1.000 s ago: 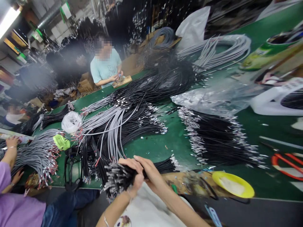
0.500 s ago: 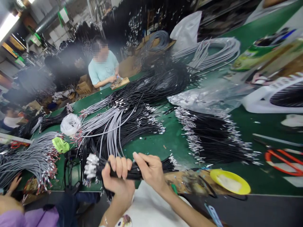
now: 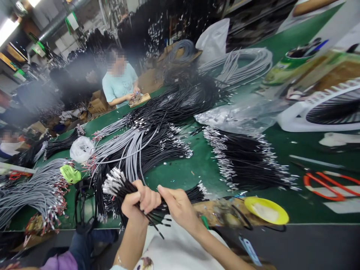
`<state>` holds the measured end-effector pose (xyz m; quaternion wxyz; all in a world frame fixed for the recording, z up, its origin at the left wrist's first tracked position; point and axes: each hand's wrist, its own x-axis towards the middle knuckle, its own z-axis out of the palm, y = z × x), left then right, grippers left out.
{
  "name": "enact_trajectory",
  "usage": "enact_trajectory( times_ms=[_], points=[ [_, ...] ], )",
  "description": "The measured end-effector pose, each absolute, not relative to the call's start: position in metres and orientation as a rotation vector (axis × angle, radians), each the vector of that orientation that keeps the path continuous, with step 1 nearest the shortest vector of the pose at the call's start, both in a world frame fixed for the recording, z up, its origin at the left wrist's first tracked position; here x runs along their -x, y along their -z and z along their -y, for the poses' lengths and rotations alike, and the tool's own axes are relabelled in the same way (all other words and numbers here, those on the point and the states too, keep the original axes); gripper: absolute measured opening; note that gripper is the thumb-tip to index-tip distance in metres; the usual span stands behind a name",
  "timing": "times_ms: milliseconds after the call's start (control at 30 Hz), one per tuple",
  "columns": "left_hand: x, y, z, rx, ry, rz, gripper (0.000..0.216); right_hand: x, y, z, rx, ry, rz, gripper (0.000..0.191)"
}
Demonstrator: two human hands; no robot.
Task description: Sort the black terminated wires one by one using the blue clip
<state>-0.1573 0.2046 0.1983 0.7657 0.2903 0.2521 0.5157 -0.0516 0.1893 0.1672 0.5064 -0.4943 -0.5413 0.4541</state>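
A bundle of short black cables [image 3: 128,189] with silvery-white ends is wrapped in my left hand [image 3: 143,198], its white tips fanned toward the upper left. Some dark cable ends hang loose below the fist. Close beside it, my right hand [image 3: 181,210] is closed on the same bundle, thumb on top and fingertips partly hidden. Behind the right hand, more black cables [image 3: 195,193] with white tips lie on the table. A heap of grey cables [image 3: 133,153] spreads just beyond my left hand.
On the green table [image 3: 180,170] lie a wide stack of black cables [image 3: 244,157], orange-handled scissors [image 3: 323,189], a yellow dish [image 3: 266,210], a plastic bag [image 3: 239,116] and a small green fan [image 3: 70,173]. A co-worker [image 3: 120,80] sits across; a purple sleeve shows at lower left.
The bundle's white ends have tilted upward and fanned out, and loose dark ends now hang below my left fist. The left hand has turned; the view has shifted slightly.
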Motion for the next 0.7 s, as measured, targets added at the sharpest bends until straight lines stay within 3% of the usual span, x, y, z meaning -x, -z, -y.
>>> enact_trajectory(
  times_ms=[300,500,700],
  points=[
    [0.152,-0.163,-0.218,-0.331,-1.316,-0.749,0.049,0.042,-0.159,-0.194,1.116,-0.97,1.454,0.053],
    [0.16,-0.181,-0.233,-0.567,-0.787,-0.52,0.039,0.041,-0.139,-0.198,1.158,-1.148,1.508,0.055],
    [0.148,-0.185,-0.23,-0.697,-0.713,-0.747,0.028,0.043,-0.128,-0.207,1.222,-1.2,1.49,0.047]
  ],
)
